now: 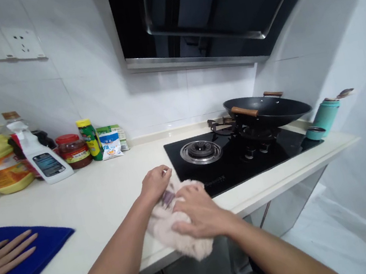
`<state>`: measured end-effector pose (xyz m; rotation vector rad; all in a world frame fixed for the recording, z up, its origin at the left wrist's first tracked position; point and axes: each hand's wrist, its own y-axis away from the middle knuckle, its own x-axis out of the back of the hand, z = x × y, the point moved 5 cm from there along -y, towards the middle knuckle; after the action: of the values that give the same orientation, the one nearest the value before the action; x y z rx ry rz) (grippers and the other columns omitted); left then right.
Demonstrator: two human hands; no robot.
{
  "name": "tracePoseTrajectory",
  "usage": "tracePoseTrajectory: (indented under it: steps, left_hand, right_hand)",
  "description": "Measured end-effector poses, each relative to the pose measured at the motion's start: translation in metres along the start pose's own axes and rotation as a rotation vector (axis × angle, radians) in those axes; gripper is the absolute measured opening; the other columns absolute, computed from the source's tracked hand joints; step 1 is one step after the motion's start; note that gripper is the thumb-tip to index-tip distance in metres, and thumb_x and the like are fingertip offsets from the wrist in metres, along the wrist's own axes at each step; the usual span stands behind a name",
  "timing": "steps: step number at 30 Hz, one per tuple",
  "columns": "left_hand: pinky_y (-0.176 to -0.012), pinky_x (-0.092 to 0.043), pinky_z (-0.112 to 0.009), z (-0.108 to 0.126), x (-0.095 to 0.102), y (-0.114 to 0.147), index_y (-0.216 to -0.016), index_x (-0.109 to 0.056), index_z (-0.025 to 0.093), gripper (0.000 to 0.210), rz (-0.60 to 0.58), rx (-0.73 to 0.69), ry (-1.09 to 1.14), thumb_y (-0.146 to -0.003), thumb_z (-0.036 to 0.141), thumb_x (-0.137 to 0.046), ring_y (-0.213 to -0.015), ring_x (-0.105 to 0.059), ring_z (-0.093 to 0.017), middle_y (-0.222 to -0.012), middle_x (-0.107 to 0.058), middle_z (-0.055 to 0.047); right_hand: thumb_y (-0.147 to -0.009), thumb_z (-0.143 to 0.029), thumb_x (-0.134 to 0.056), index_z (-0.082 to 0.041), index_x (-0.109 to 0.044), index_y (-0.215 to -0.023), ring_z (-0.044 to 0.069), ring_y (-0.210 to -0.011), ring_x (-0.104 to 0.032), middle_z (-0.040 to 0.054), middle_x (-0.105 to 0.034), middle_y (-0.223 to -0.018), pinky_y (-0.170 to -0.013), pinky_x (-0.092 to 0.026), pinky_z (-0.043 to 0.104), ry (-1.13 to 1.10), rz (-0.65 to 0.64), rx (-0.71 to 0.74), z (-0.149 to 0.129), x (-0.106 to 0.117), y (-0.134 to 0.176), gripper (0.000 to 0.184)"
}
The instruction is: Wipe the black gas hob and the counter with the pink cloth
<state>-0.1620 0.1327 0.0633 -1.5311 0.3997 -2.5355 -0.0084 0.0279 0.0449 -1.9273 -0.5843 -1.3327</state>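
A fluffy pale pink cloth lies bunched at the counter's front edge, beside the near left corner of the gas stove. Part of it hangs over the edge, and a small purple patch shows between my hands. My right hand presses on the cloth from above, its fingers curled into the fabric. My left hand is closed at the cloth's upper left side, close to the stove's edge. Its fingertips are partly hidden, and it appears to grip the cloth there.
A black wok with wooden handles sits on the right burner. A teal bottle and cup stand at the stove's right end. At left are a spray bottle, a yellow jug, jars, and a blue cloth bearing several tan sticks.
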Motion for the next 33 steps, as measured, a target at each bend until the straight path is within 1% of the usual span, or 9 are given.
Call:
tracePoseTrajectory:
  steps: [4, 8, 13, 16, 21, 25, 28, 30, 33]
  left_hand:
    - [-0.073, -0.045, -0.029, -0.001, 0.002, 0.001, -0.101, -0.075, 0.024, 0.035, 0.0, 0.006, 0.001, -0.093, 0.043, -0.047, -0.086, -0.068, -0.022, -0.091, -0.077, -0.004]
    - [-0.07, -0.044, -0.03, -0.003, -0.001, 0.0, -0.1, -0.075, 0.025, 0.036, -0.017, 0.01, 0.0, -0.093, 0.045, -0.046, -0.084, -0.068, -0.022, -0.09, -0.076, -0.005]
    - [-0.073, -0.045, -0.031, -0.006, -0.005, -0.001, -0.101, -0.075, 0.025, 0.037, -0.037, 0.009, 0.017, -0.093, 0.045, -0.045, -0.088, -0.067, -0.024, -0.096, -0.077, -0.006]
    - [-0.073, -0.045, -0.032, -0.005, -0.005, -0.001, -0.101, -0.075, 0.024, 0.038, -0.05, -0.001, 0.021, -0.093, 0.046, -0.045, -0.087, -0.067, -0.024, -0.096, -0.077, -0.007]
    - [-0.073, -0.045, -0.033, 0.0, -0.003, 0.003, -0.101, -0.074, 0.023, 0.039, -0.054, -0.011, 0.018, -0.094, 0.045, -0.043, -0.088, -0.068, -0.025, -0.096, -0.077, -0.008]
    - [-0.074, -0.045, -0.032, 0.002, -0.001, 0.005, -0.101, -0.075, 0.023, 0.036, -0.041, -0.008, 0.02, -0.093, 0.041, -0.044, -0.09, -0.069, -0.026, -0.096, -0.077, -0.008]
    - [-0.074, -0.045, -0.032, 0.002, -0.001, 0.005, -0.1, -0.074, 0.023, 0.035, -0.042, -0.013, 0.017, -0.093, 0.04, -0.044, -0.092, -0.069, -0.026, -0.096, -0.077, -0.007]
    - [-0.075, -0.045, -0.032, 0.001, -0.002, 0.005, -0.1, -0.074, 0.024, 0.035, -0.048, -0.018, 0.011, -0.093, 0.04, -0.043, -0.092, -0.069, -0.025, -0.096, -0.077, -0.007]
    - [-0.075, -0.045, -0.032, 0.001, -0.004, 0.005, -0.1, -0.074, 0.024, 0.034, -0.059, -0.03, 0.006, -0.093, 0.039, -0.043, -0.092, -0.068, -0.025, -0.096, -0.076, -0.006]
  right_hand:
    - [-0.092, -0.061, -0.062, -0.024, -0.064, -0.102, 0.021, -0.106, -0.048, 0.0028, -0.059, -0.111, -0.105, -0.03, 0.045, -0.089, 0.032, 0.138, -0.031, -0.005, 0.01, 0.038]
    - [-0.089, -0.055, -0.066, -0.023, -0.062, -0.095, 0.021, -0.101, -0.05, 0.0013, -0.06, -0.099, -0.099, -0.032, 0.041, -0.084, 0.123, 0.109, -0.012, 0.001, 0.032, 0.033]
    - [-0.093, -0.047, -0.053, -0.021, -0.059, -0.089, 0.021, -0.093, -0.052, 0.0035, -0.062, -0.093, -0.092, -0.035, 0.041, -0.023, 0.281, -0.066, 0.054, 0.021, 0.077, 0.026]
    - [-0.097, -0.048, -0.043, -0.021, -0.059, -0.086, 0.023, -0.087, -0.054, 0.0065, -0.063, -0.09, -0.088, -0.037, 0.042, 0.099, 0.383, -0.313, 0.116, 0.042, 0.118, 0.033]
    - [-0.093, -0.06, -0.042, -0.025, -0.055, -0.077, 0.027, -0.083, -0.06, 0.0074, -0.066, -0.085, -0.081, -0.043, 0.04, 0.136, 0.4, -0.673, 0.199, 0.076, 0.18, 0.041]
    - [-0.089, -0.07, -0.042, -0.027, -0.058, -0.087, 0.027, -0.08, -0.064, 0.0049, -0.068, -0.082, -0.075, -0.049, 0.038, -0.095, 0.587, -0.923, 0.227, 0.085, 0.195, 0.047]
    - [-0.092, -0.062, -0.041, -0.023, -0.059, -0.122, 0.028, -0.103, -0.064, 0.0108, -0.069, -0.115, -0.087, -0.052, 0.04, -0.121, 0.712, -0.806, 0.218, 0.079, 0.171, 0.052]
    - [-0.094, -0.054, -0.042, -0.025, -0.056, -0.135, 0.03, -0.119, -0.058, 0.0125, -0.061, -0.134, -0.099, -0.047, 0.045, 0.017, 0.581, -0.659, 0.2, 0.068, 0.141, 0.052]
    - [-0.095, -0.049, -0.045, -0.036, -0.064, -0.129, 0.034, -0.124, -0.052, 0.0096, -0.054, -0.142, -0.103, -0.039, 0.056, 0.27, 0.221, -0.548, 0.175, 0.049, 0.1, 0.041]
